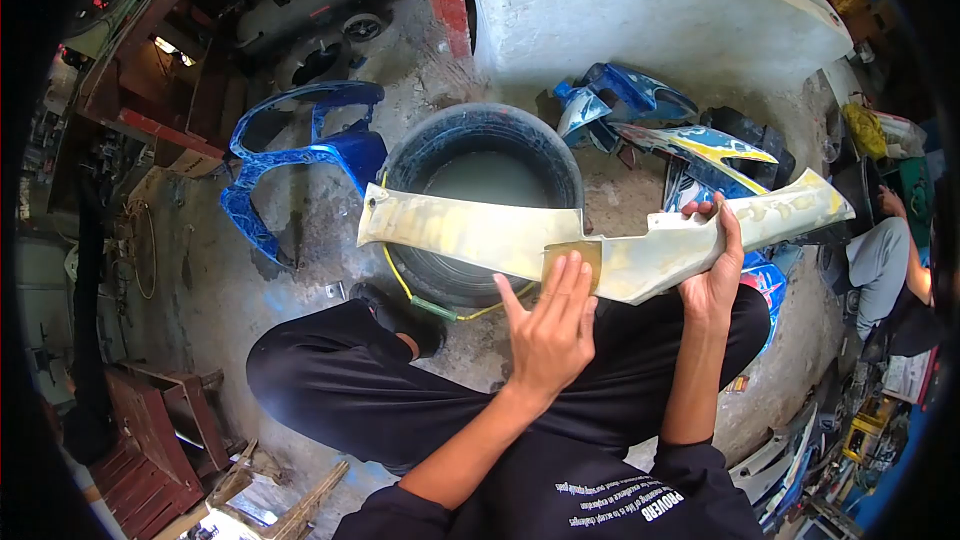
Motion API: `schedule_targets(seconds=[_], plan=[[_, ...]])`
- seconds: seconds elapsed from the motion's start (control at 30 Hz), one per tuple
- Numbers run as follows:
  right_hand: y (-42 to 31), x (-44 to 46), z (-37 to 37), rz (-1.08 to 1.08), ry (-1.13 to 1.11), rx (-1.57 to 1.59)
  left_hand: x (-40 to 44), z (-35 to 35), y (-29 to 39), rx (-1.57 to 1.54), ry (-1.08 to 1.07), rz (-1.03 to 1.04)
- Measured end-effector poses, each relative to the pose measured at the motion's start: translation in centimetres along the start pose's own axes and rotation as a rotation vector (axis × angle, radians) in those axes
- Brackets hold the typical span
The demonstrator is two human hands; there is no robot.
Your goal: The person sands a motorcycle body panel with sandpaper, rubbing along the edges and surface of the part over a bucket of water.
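Note:
A long cream and yellowish panel [450, 227] lies across the view above a black bucket [405, 145] with cloudy liquid inside. My left hand [550, 325] presses a brown square of sandpaper [572, 258] flat on the panel's middle, fingers stretched over it and thumb apart. My right hand [715, 265] grips the panel right of the middle, the thumb over its face and fingertips showing at its upper edge.
A blue plastic frame [345, 155] lies left of the bucket. Blue, white and yellow fairing pieces [700, 145] lie to its right. A white wall section [640, 20] stands behind. Another person's leg [880, 265] shows at the far right, a wooden stool [155, 430] at lower left.

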State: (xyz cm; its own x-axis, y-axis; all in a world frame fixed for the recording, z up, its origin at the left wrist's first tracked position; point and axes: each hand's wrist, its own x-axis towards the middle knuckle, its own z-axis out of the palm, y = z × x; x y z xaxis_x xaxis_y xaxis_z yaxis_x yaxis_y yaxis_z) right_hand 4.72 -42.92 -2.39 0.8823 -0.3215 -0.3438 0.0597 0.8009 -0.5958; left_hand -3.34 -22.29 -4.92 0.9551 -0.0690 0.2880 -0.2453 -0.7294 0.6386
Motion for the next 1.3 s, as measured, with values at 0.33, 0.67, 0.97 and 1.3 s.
schedule_targets(seconds=[0.33, 0.67, 0.97, 1.3], plan=[[0.0, -0.3, 0.6, 0.011, 0.033, 0.003, 0.0, -0.5, -0.7, -0.022, -0.043, 0.045], [0.7, -0.2, 0.3, 0.024, 0.041, -0.008, 0.9, -0.8, -3.3, 0.156, 0.024, -0.059], [0.6, -0.5, 0.6, 0.05, 0.064, -0.006, 2.1, -4.1, -6.2, 0.06, -0.252, 0.154], [0.4, -0.1, 0.0, 0.042, 0.068, 0.01, 0.6, -3.4, -4.3, -0.099, -0.229, 0.253]])
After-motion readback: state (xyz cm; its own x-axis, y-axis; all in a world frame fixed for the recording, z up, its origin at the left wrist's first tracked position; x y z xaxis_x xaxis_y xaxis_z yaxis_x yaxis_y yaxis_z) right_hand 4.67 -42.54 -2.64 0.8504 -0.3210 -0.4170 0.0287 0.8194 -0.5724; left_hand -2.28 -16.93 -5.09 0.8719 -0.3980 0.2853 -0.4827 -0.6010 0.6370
